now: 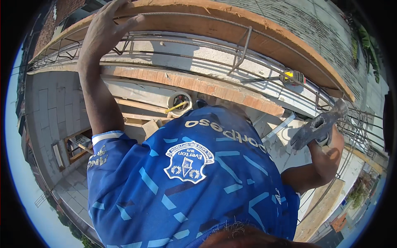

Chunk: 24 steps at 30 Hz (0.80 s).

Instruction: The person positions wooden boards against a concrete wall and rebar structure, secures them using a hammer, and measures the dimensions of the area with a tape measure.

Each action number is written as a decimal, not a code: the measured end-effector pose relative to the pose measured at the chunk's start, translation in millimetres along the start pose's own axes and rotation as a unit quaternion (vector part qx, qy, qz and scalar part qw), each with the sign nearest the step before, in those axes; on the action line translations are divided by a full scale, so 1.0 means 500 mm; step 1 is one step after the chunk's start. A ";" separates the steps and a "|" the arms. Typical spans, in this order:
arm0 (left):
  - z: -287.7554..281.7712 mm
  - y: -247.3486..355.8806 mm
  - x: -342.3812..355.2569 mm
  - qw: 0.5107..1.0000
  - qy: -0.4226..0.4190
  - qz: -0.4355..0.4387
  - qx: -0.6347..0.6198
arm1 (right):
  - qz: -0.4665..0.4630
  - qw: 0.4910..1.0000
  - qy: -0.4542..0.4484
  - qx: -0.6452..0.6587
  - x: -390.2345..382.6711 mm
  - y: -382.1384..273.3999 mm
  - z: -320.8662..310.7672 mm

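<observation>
My left hand (104, 31) reaches up with its fingers spread and rests on the rebar cage (198, 51) beside the far wooden form board (231, 25); it grips nothing. My right hand (333, 146) is at the right, closed on the handle of a grey, cement-stained hammer (316, 127). The hammer head is raised over the rebar at the right end of the beam trough. My blue patterned shirt (186, 182) fills the lower middle and hides whatever lies under my chest.
A yellow tape measure (292, 77) sits on the rebar at the right. A white bucket (179, 101) with a yellow-handled tool stands below the brick-edged near form (194, 84). Far below are grey block walls (53, 107) and the street.
</observation>
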<state>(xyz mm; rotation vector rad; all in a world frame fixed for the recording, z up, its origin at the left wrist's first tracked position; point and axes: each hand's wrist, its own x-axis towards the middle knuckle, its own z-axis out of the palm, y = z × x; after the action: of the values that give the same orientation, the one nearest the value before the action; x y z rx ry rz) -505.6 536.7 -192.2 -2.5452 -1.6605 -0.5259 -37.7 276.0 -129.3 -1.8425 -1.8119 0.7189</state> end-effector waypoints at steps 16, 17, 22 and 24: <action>-0.051 0.095 -0.061 0.952 0.210 0.143 -0.173 | -0.231 0.954 -0.172 -0.081 0.393 -0.386 0.153; -0.055 0.101 -0.065 0.958 0.224 0.129 -0.126 | -0.235 0.953 -0.187 -0.050 0.399 -0.404 0.166; -0.051 0.051 -0.061 0.897 0.304 0.138 -0.290 | -0.245 0.938 -0.242 0.040 0.438 -0.450 0.215; -0.046 0.039 -0.052 0.891 0.325 0.126 -0.291 | -0.230 0.929 -0.277 0.088 0.451 -0.466 0.232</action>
<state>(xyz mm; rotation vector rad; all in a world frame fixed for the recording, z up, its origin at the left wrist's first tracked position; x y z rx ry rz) -503.4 500.2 -176.1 -2.4020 -1.0059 -1.8221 -290.5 503.9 -77.6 -1.0867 -2.3155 1.2462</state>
